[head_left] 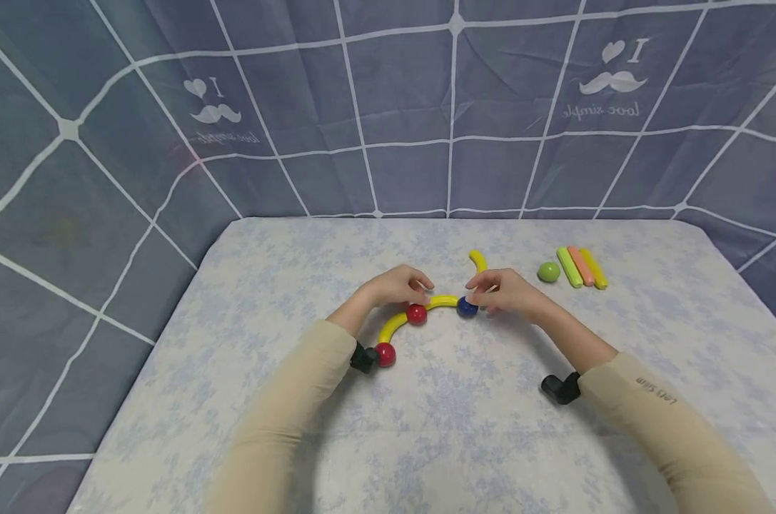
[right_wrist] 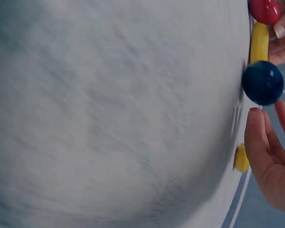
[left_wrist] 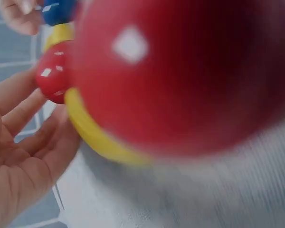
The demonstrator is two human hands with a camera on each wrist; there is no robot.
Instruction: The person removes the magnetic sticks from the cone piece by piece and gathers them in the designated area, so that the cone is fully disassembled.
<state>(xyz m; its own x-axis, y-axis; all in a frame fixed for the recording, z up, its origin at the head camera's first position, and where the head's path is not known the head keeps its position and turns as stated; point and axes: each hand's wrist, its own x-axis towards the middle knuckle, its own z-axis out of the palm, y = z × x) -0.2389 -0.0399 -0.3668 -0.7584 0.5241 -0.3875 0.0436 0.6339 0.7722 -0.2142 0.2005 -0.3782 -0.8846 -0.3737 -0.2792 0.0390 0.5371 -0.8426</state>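
In the head view a curved chain of balls and yellow rods lies mid-table. My left hand (head_left: 397, 285) holds the chain at the middle red ball (head_left: 416, 314), with fingertips also at the curved yellow rod (head_left: 443, 301). That rod runs to a dark blue ball (head_left: 467, 308), which my right hand (head_left: 506, 293) pinches at its top; its lower fingers hang beside the ball in the right wrist view. Another yellow rod (head_left: 394, 327) joins the middle red ball to a second red ball (head_left: 385, 355) beside my left wrist. Beyond my right fingers lies a loose curved yellow rod (head_left: 477, 260).
To the right at the back lie a green ball (head_left: 549, 272) and straight sticks: light green (head_left: 570, 267), orange (head_left: 580, 266) and yellow (head_left: 594, 269). A floral cloth covers the table (head_left: 452, 428). A grey-blue curtain (head_left: 400, 107) hangs behind and at the left.
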